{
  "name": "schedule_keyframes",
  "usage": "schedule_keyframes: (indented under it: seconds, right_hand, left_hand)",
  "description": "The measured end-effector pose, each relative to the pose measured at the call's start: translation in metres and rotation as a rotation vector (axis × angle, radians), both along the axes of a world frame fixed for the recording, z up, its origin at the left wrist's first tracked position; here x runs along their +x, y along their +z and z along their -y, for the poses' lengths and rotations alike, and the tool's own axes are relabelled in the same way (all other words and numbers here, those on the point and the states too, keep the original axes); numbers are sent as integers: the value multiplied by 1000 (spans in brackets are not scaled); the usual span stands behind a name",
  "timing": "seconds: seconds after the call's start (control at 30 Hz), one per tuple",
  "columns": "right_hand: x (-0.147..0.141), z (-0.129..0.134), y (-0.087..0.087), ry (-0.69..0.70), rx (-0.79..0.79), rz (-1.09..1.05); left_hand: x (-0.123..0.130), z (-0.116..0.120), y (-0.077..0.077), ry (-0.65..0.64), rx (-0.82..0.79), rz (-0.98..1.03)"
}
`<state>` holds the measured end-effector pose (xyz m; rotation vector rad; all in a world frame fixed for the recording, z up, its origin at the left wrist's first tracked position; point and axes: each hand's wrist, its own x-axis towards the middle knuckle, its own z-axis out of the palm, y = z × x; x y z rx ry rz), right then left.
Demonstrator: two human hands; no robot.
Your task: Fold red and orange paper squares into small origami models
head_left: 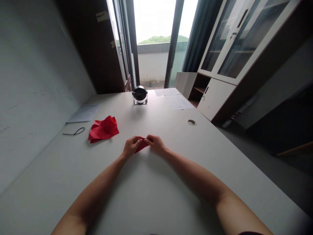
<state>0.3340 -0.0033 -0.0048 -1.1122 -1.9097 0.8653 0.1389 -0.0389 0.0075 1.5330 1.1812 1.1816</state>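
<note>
A small folded piece of red paper (141, 145) is held between my two hands above the middle of the white table (156, 182). My left hand (131, 145) pinches its left edge, with the thumb on top. On the other side, my right hand (155, 142) grips the upper right corner between thumb and fingers. The paper's lower tip points down and to the left. To the left of my hands lies a loose pile of creased red paper (104, 129) with a little orange showing at its top.
A black cable loop (75, 132) lies left of the red pile, near white sheets (83, 113) by the wall. A round black and silver device (140, 95) stands at the back. More papers (179, 101) and a cable hole (191, 122) are at the right.
</note>
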Motion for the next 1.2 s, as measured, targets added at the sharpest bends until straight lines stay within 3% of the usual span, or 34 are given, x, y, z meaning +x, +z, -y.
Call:
schedule_keyframes:
  seconds: [0.3, 0.7, 1.2]
  right_hand:
    - [-2, 2, 1, 57, -20, 12]
    - [2, -3, 1, -24, -48, -130]
    - [1, -4, -1, -22, -62, -187]
  left_hand:
    - [0, 1, 3, 87, 34, -89]
    - [-4, -2, 7, 225, 84, -57]
    - [-2, -4, -2, 145, 4, 59]
